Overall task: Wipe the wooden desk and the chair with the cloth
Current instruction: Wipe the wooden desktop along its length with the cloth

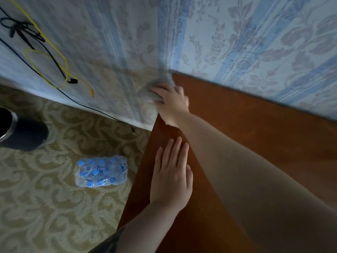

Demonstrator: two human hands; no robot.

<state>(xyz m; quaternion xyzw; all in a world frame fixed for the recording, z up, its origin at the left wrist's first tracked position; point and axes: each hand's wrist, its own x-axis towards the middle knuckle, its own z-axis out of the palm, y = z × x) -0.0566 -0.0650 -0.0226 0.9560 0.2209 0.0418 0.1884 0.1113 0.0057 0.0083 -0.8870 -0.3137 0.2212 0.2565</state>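
Wooden desk (255,143): reddish-brown top, set into a room corner, back edge against patterned blue wallpaper (255,42).

Right hand (171,103): reached out to the far left corner of the desk, fingers curled round a grey cloth (155,92), pressing it at the corner where desk edge meets wall. Cloth blurred; exact fold and extent impossible to tell. Part of cloth overhanging the left edge of the desk.

Left hand (171,172): laid flat on the desk near its left edge, fingers straight and close together, palm down, holding nothing. Positioned nearer the camera than the right hand, just beside the right forearm, apparently not touching it.

Floor left of desk: patterned beige carpet (45,198). Shrink-wrapped pack of water bottles (102,171) with blue caps lying on the carpet, well apart from the desk. Dark cylindrical container (20,132) at the left frame edge, only partly visible. Black cable (27,31) and yellow cable (60,57) hanging loose along the left wall, with the black one trailing down to the skirting.

Chair not seen in this view.
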